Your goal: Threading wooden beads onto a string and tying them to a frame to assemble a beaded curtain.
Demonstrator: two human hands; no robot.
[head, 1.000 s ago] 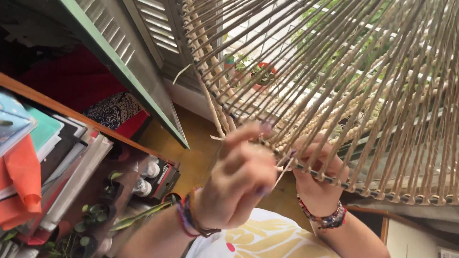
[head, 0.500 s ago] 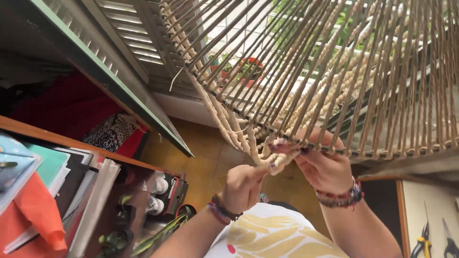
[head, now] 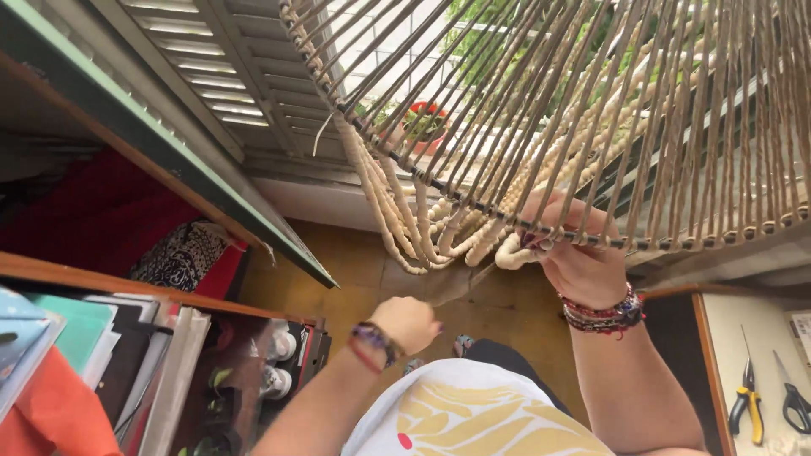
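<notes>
Left hand (head: 411,323) dropped from frame (head: 473,201), fisted, contents hidden, right hand (head: 574,253) pinching cord (head: 515,252)

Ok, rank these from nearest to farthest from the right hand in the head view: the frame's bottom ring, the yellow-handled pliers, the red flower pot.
1. Bottom ring of the cord frame: gripped by the right hand.
2. Red flower pot: up and left, seen through the cords.
3. Yellow-handled pliers: lower right, on the table.
</notes>
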